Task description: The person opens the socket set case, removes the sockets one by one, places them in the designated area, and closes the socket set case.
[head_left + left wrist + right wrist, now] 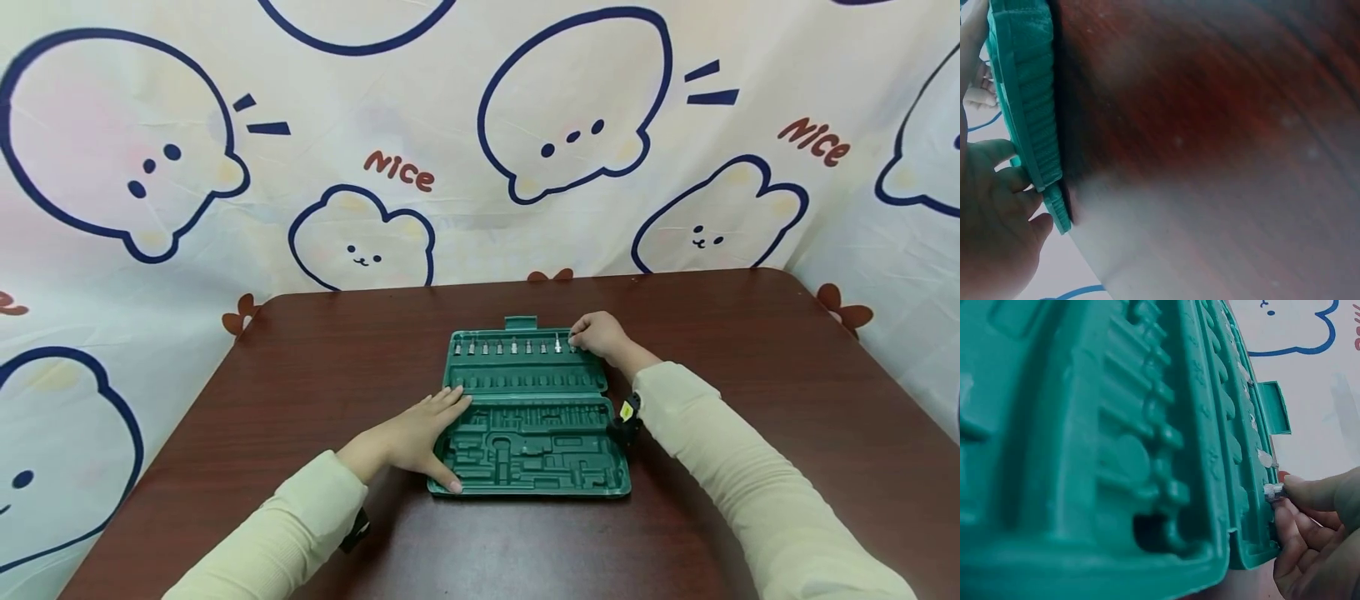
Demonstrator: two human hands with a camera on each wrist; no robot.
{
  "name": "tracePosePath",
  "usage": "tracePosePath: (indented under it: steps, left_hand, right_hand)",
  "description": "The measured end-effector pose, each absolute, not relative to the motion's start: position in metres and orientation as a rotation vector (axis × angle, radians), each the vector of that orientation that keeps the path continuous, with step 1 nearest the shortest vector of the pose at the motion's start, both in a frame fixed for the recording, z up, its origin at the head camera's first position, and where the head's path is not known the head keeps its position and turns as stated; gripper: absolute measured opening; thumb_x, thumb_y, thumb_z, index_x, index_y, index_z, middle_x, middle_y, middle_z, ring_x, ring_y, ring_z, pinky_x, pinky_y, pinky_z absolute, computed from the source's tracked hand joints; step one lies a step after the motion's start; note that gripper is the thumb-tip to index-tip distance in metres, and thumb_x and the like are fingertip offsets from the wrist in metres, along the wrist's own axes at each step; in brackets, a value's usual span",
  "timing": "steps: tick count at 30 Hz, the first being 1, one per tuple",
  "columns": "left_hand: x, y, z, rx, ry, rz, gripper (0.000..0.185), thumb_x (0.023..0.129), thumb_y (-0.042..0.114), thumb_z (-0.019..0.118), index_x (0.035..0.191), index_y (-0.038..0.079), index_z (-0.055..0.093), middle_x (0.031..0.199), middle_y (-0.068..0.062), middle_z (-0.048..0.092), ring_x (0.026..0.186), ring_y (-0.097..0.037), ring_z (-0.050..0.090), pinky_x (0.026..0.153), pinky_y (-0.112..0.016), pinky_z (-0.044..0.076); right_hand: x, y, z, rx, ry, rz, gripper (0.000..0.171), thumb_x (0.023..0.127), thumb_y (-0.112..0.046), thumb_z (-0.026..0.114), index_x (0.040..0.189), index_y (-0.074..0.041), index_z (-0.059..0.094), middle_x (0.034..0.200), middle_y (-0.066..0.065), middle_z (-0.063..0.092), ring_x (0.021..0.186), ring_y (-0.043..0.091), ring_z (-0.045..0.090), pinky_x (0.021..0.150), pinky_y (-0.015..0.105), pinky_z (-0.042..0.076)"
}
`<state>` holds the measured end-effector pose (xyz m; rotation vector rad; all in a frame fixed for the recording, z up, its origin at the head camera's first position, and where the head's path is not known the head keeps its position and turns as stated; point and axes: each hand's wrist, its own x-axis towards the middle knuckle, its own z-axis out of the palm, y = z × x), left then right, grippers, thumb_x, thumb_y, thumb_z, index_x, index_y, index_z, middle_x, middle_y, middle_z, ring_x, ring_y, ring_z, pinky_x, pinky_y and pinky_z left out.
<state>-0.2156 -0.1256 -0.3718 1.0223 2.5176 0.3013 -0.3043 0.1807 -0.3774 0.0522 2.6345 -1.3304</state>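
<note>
Item 1: green tool case (532,446), open flat, mid-table (300,367), lid half twd far edge. Lower tray: moulded recesses, no tools seen.

Item 2: row of small metal bits (513,346), upright in far tray's top slots.

Item 3: my left hand (416,437), fingers straight, flat on case's left edge; thumb at the near-left corner. Grips nothing.

Item 4: my right hand (598,335), at far-right corner of case, thumb + fingertips pinching a small silver bit (1272,491), bit at rightmost slot end.

Item 5: backdrop cloth (150,208), cartoon bears, "Nice" print, behind table.
</note>
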Motion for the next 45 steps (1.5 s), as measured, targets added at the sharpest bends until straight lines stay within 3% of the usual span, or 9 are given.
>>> tracePosePath:
  steps: [13, 21, 34, 45]
  left_hand:
    - [-0.216, -0.128, -0.378, 1.1, 2.582, 0.205, 0.111, 0.058, 0.07, 0.058, 0.14, 0.011, 0.011, 0.144, -0.009, 0.004, 0.129, -0.025, 0.004, 0.101, -0.04, 0.009]
    - [-0.217, -0.129, -0.378, 1.084, 2.578, 0.246, 0.112, 0.058, 0.07, 0.058, 0.14, 0.012, 0.009, 0.144, -0.009, 0.003, 0.129, -0.025, 0.003, 0.101, -0.04, 0.009]
    - [-0.217, -0.128, -0.379, 1.077, 2.566, 0.249, 0.113, 0.057, 0.071, 0.058, 0.14, 0.011, 0.01, 0.144, -0.009, 0.003, 0.129, -0.025, 0.003, 0.101, -0.041, 0.011]
    - [-0.217, -0.129, -0.378, 1.081, 2.56, 0.271, 0.112, 0.058, 0.068, 0.059, 0.14, 0.01, 0.01, 0.143, -0.01, 0.004, 0.129, -0.025, 0.003, 0.101, -0.041, 0.011]
  right_hand:
    - [-0.301, 0.186, -0.384, 0.108, 2.603, -1.499, 0.015, 0.088, -0.009, 0.049, 0.098, 0.002, 0.053, 0.094, 0.014, 0.049, 0.08, 0.025, 0.046, 0.064, 0.032, 0.04]
    - [-0.296, 0.196, -0.373, 0.134, 2.534, -1.675, 0.02, 0.089, -0.013, 0.049, 0.101, 0.002, 0.052, 0.096, 0.014, 0.05, 0.085, 0.026, 0.048, 0.076, 0.036, 0.043]
    - [-0.274, 0.233, -0.366, 0.187, 2.451, -1.804, 0.024, 0.088, -0.014, 0.051, 0.103, 0.005, 0.048, 0.095, 0.014, 0.053, 0.098, 0.035, 0.049, 0.082, 0.041, 0.041]
    - [-0.261, 0.264, -0.372, 0.223, 2.626, -1.644, 0.027, 0.088, -0.015, 0.051, 0.104, 0.006, 0.049, 0.093, 0.014, 0.055, 0.078, 0.017, 0.055, 0.074, 0.035, 0.045]
